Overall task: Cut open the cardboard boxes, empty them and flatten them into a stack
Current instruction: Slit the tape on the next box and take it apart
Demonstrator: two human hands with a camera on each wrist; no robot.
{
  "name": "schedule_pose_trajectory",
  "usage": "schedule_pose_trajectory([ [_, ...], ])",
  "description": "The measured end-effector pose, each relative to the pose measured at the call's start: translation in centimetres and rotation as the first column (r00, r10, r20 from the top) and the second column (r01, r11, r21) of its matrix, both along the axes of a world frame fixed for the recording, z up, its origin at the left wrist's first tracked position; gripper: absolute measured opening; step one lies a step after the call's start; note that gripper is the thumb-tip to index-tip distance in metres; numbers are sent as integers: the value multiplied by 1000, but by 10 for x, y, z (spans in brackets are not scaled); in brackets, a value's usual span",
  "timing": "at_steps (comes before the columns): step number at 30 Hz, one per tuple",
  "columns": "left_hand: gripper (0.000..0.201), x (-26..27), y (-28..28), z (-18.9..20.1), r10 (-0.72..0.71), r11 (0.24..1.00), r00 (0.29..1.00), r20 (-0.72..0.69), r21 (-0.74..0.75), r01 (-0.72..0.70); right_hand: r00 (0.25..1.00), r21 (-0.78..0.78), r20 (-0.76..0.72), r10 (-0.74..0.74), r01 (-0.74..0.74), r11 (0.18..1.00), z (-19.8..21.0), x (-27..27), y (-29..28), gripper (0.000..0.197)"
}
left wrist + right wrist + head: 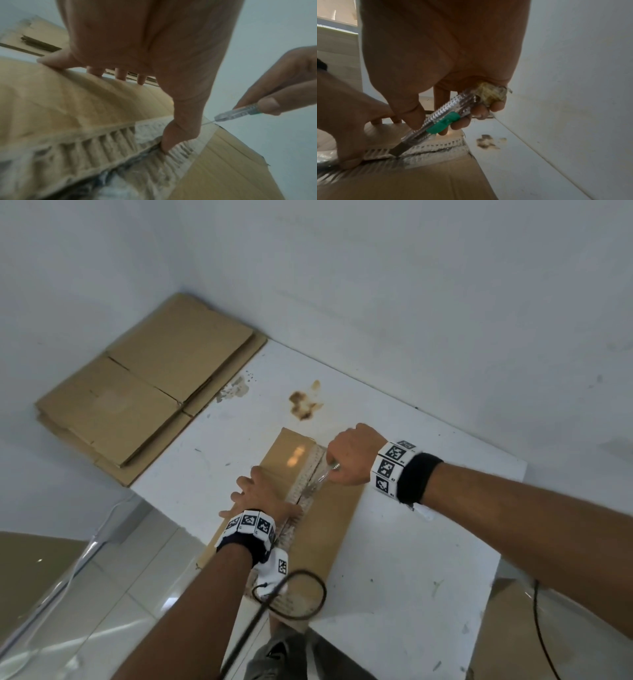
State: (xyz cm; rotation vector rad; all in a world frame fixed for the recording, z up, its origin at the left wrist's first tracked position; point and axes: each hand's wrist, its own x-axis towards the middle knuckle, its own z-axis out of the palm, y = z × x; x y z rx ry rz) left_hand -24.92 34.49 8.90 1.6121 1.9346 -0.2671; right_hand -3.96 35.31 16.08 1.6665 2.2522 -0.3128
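A long brown cardboard box [329,525] lies on the white table [394,559], with a taped seam running down the middle of its top. My left hand [270,494] presses flat on the left flap, fingers spread and the thumb [173,136] at the seam. My right hand [337,463] grips a clear utility knife [440,121] with a green slider. Its blade [399,150] is stuck into the seam just beyond my left thumb. The seam nearer me gapes open, with something dark and clear plastic inside. A stack of flattened boxes [137,392] lies at the far left.
A white wall runs close behind the table and the stack. A brown stain [305,405] marks the table beyond the box. A black cable [298,594] loops over the box's near end. More brown cardboard [513,628] shows past the table's right edge, and tiled floor lies at lower left.
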Motion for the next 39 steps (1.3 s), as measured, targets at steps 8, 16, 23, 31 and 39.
schedule_pose_trajectory([
  [8,124,1,13,-9,60,997,998,32,-51,-59,999,-9,0,40,-40,999,-11,4,4,41],
  [16,122,-2,8,-5,-16,998,1000,5,-68,16,992,56,98,76,-82,995,-17,28,19,56],
  [23,126,1,8,-3,-23,998,1000,-16,-63,22,965,191,114,-236,212,958,-2,99,18,38],
  [31,104,11,13,3,-459,886,887,-46,45,461,277,-637,-507,-816,517,571,-61,46,-41,31],
  [39,53,12,-11,-5,-93,956,996,-3,279,90,-510,-959,-280,-814,108,262,-96,4,-111,30],
])
